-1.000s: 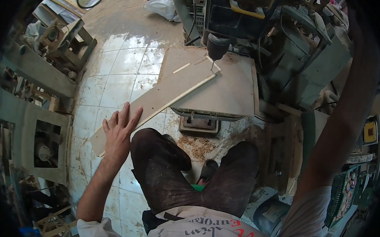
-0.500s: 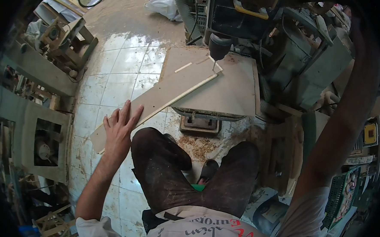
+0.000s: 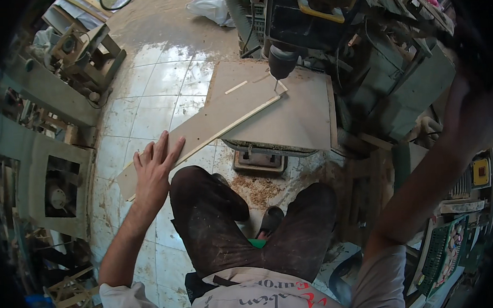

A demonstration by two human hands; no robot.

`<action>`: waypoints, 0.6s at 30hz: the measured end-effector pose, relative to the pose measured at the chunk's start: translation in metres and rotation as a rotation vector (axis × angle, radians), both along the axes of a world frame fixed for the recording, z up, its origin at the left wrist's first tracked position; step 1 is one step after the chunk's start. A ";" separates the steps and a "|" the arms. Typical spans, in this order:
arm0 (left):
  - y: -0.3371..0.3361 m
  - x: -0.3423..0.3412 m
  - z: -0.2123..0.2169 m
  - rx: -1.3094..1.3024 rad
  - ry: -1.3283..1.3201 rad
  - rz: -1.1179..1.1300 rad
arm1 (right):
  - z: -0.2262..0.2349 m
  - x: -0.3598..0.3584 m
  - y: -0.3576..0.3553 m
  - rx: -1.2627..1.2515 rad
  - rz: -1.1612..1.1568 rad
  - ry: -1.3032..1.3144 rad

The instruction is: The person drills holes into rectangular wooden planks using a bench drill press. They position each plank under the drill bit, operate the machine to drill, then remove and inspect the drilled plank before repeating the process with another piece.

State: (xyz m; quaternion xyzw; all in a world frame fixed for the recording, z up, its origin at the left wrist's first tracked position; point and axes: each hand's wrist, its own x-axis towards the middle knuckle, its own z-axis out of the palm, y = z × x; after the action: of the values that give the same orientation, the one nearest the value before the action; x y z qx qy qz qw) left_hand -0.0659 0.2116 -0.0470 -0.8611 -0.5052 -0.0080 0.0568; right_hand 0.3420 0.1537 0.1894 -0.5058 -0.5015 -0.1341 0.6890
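Since the earlier frames nothing had shifted: the left hand [image 3: 154, 169] stayed flat, fingers spread, steadying the board [image 3: 201, 135] under the drill bit [image 3: 277, 86], grasping nothing.

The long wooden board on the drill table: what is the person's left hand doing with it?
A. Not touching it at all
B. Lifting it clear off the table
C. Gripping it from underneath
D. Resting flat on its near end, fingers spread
D: the left hand lies palm down with fingers spread on the near end of the long board, whose far end sits under the drill bit.
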 end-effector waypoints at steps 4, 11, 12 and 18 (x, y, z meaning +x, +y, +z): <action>0.003 0.005 0.002 -0.020 -0.006 -0.007 | -0.041 0.013 -0.015 0.125 0.248 0.007; 0.000 0.003 0.001 0.005 -0.001 -0.002 | -0.081 0.010 -0.029 0.210 0.537 0.127; 0.001 0.005 0.002 0.007 -0.004 -0.007 | -0.089 0.011 -0.031 0.225 0.565 0.132; 0.001 0.005 0.001 0.023 -0.003 -0.018 | -0.148 -0.012 -0.037 0.307 0.479 0.285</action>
State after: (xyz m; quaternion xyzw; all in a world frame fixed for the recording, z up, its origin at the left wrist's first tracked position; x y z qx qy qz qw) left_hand -0.0609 0.2127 -0.0458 -0.8649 -0.4973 -0.0156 0.0659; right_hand 0.3305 0.1167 0.0418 -0.2770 -0.4786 0.0299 0.8327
